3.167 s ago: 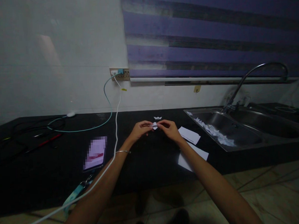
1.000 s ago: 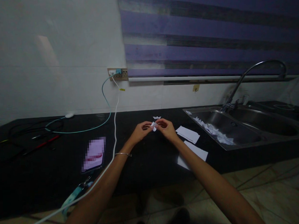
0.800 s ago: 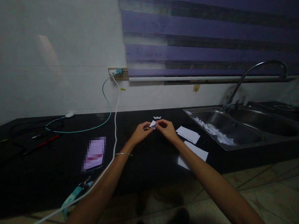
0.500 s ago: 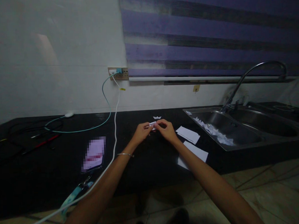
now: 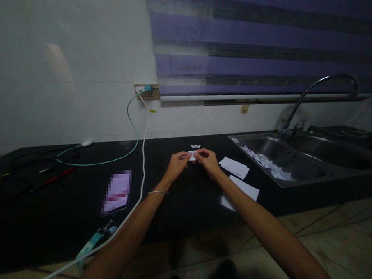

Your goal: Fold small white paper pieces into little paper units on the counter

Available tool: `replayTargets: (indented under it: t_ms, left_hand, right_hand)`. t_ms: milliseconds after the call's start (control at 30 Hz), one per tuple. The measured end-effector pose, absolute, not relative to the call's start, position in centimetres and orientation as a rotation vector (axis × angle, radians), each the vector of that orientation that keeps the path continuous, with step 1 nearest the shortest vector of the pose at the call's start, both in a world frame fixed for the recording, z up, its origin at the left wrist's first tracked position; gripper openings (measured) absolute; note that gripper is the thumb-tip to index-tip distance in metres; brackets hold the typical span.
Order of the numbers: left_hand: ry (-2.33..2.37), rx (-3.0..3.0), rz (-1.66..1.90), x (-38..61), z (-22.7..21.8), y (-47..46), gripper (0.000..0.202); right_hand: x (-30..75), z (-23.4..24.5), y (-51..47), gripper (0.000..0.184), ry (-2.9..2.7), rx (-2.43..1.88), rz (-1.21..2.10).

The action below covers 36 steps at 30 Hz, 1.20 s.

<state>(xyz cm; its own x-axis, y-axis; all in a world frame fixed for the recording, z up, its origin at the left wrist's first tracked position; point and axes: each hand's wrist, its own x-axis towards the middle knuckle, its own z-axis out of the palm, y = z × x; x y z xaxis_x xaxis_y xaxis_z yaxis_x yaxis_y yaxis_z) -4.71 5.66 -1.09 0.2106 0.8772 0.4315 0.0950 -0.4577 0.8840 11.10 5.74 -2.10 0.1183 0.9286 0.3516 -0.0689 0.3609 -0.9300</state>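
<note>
Between my two hands is a small folded piece of white paper (image 5: 192,156), held just above the black counter. My left hand (image 5: 177,164) pinches its left side, thumb on top. My right hand (image 5: 209,161) grips the right side between thumb and fingers. Fingertips under the paper are partly hidden. Right behind it a little white paper boat (image 5: 195,146) stands on the counter. A stack of small white paper sheets (image 5: 235,167) lies right of my right hand, and larger white sheets (image 5: 245,190) lie partly beneath my right forearm.
Several folded white papers (image 5: 267,164) line the left edge of the steel sink (image 5: 283,185), under a curved faucet (image 5: 301,95). A phone (image 5: 117,192) and a teal lanyard (image 5: 90,243) lie at left. A white cable (image 5: 143,170) crosses my left forearm from the wall socket (image 5: 154,91).
My fingers have shifted along the folded paper, and more of its white face shows between my thumbs. The paper boat and the stacks stay where they were.
</note>
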Motion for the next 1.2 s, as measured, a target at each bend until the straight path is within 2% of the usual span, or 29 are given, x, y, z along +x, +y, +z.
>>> replayTargets:
  t_ms: [167, 300, 467, 833, 1200]
  left_hand:
    - [0.908, 1.657, 1.329, -4.6, -1.4, 5.9, 0.033]
    - [0.873, 1.647, 1.287, -4.6, -1.7, 6.2, 0.030]
    - [0.849, 1.630, 1.313, -4.8, -2.1, 6.6, 0.024]
    - [0.862, 1.559, 1.358, -4.3, -1.8, 6.3, 0.028]
    - [0.846, 1.551, 1.418, -4.4, -1.1, 5.9, 0.016]
  right_hand:
    - [11.4, -2.3, 6.0, 0.033, -1.200, -0.974, 0.956]
    - [12.0, -2.1, 6.2, 0.031, -1.375, -1.013, 0.761]
    - [12.5, -1.9, 6.2, 0.021, -1.568, -1.038, 0.601]
    - [11.2, -2.2, 5.5, 0.034, -1.295, -1.044, 0.934]
    - [10.8, -1.6, 5.1, 0.034, -1.260, -0.960, 0.981]
